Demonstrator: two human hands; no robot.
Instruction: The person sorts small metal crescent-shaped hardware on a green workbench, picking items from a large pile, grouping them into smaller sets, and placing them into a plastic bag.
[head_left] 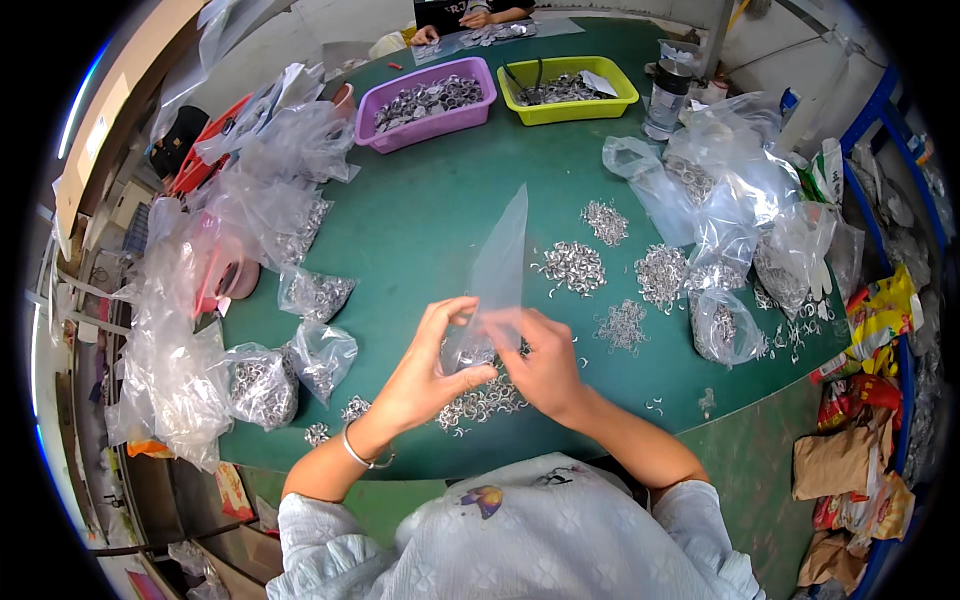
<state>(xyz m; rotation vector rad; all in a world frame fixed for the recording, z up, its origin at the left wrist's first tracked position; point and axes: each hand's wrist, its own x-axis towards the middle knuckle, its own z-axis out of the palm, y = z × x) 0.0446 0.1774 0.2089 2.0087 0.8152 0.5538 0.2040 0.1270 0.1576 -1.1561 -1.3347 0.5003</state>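
Observation:
My left hand [425, 368] and my right hand [540, 362] both pinch the lower end of a clear plastic bag [500, 262] that stands up over the green table [430, 220]. A few small silver metal rings sit in the bag's bottom. A loose pile of the same rings [482, 402] lies on the table just under my hands. More small heaps of rings [572, 266] lie beyond my right hand.
Filled clear bags of rings [262, 385] lie to the left and at the right [722, 325]. A purple tub [430, 102] and a yellow-green tub [570, 88] hold rings at the far side. Another person's hands [450, 25] work at the far edge.

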